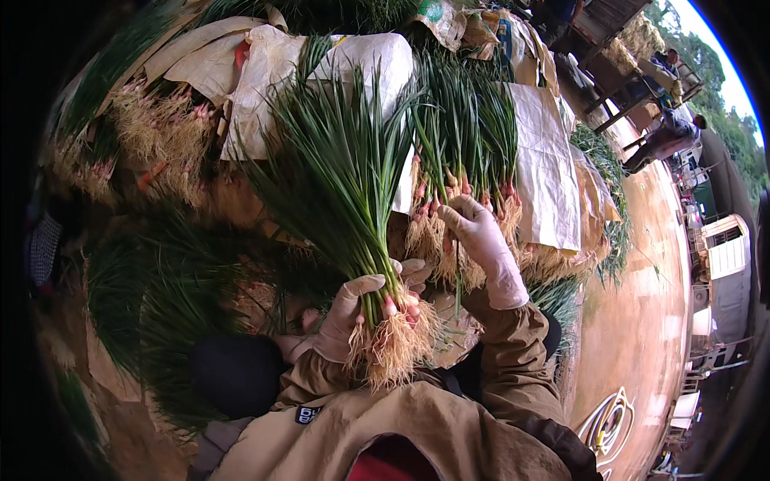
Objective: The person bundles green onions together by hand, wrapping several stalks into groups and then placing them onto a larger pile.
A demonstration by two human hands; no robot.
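A thick bunch of green garlic (365, 200) stands upright in front of me, its long leaves fanning up and its pinkish bulbs and pale roots hanging down. My left hand (353, 309), in a pale thin glove, is closed around its stems just above the bulbs. To the right, my right hand (481, 236), gloved the same way, pinches a single garlic stalk (437, 196) near its bulb. That stalk is at the front of a row of garlic plants (461, 120) lying on the pile. A thin green leaf hangs below the right hand.
Pale woven sacks (548, 168) cover parts of the heap. More rooted garlic (160, 140) lies at the far left, and leafy piles (172, 297) rest beside my left leg. A coiled hose (607, 425) lies on the wet floor at right; people (674, 140) are in the far right background.
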